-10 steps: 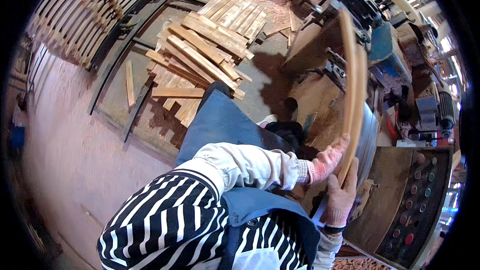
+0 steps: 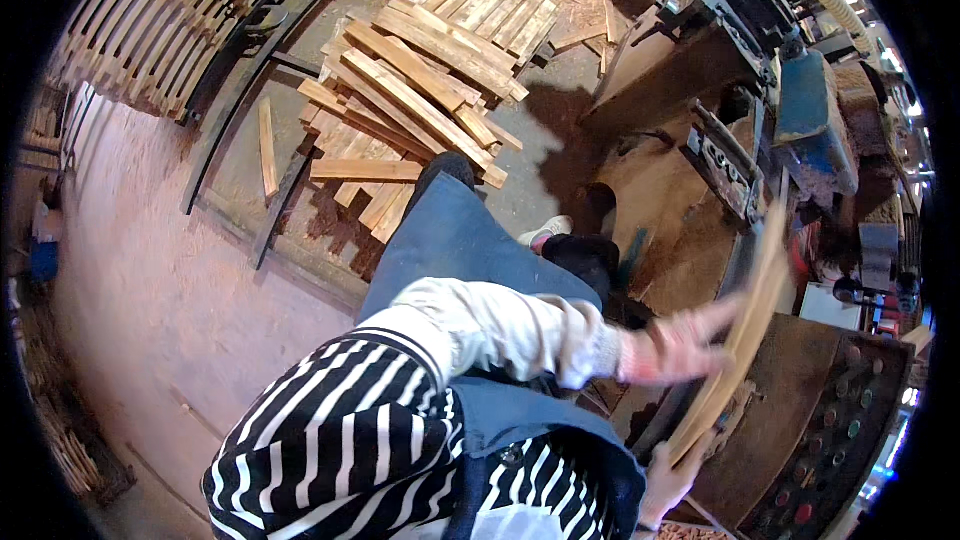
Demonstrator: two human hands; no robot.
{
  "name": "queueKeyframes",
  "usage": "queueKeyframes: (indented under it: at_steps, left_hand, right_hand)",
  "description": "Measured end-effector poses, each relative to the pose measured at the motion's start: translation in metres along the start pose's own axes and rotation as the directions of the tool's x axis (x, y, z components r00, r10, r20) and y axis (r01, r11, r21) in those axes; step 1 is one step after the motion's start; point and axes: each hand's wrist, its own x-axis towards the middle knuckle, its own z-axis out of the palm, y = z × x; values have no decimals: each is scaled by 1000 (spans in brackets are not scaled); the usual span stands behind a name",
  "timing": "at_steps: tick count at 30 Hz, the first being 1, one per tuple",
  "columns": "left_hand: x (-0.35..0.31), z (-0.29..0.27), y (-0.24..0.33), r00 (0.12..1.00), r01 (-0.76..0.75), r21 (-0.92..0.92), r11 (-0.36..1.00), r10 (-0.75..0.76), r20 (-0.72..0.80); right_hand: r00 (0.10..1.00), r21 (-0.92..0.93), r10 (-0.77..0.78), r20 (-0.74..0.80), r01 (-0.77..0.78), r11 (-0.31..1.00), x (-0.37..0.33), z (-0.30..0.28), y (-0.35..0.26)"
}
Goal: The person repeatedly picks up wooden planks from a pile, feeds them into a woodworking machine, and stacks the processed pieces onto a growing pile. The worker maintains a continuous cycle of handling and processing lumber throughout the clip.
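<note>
Wood strip point(image 2: 718, 395) at right: right hand point(image 2: 668, 485) at its near end, left hand point(image 2: 670, 350) at its left side, mid-length. Machine point(image 2: 810, 105) ahead; control panel point(image 2: 820, 440) right of strip. Plank pile point(image 2: 410, 100) left of machine. Metal rail point(image 2: 226, 127) left of pile, slat stack point(image 2: 170, 30) beyond, far left.

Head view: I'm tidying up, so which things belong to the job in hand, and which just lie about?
Belonging:
curved wooden piece, gripped by right hand
left hand, spread at it, blurred
probably button panel

Apparently lying about:
lone wooden strip on floor
plank pile, possibly stock
</note>
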Motion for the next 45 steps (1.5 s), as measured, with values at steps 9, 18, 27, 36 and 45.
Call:
queueKeyframes:
  at_steps: [9, 18, 27, 36, 45]
  left_hand:
    - [-100, -429, -39, 58, 527, 118, 842, 103, -993]
    - [-154, -564, -117, -540, 804, -501, 321, 39, -841]
    - [-152, -574, -117, -611, 716, -525, 461, 49, -790]
    - [-158, -590, -138, -513, 701, -402, 589, 24, -858]
    - [-145, -545, -90, -375, 325, -238, 915, -107, -921]
  right_hand:
    - [934, -54, 73, -349, -98, 994, 56, 40, -48]
    - [917, -82, -238, -319, 223, 971, 290, 90, -49]
    - [926, -372, -373, -55, 328, 868, 165, 74, -67]
    - [902, -809, -410, 136, 340, 479, 43, 45, -21]
    - [901, -682, -431, 52, 348, 643, 264, 94, -43]
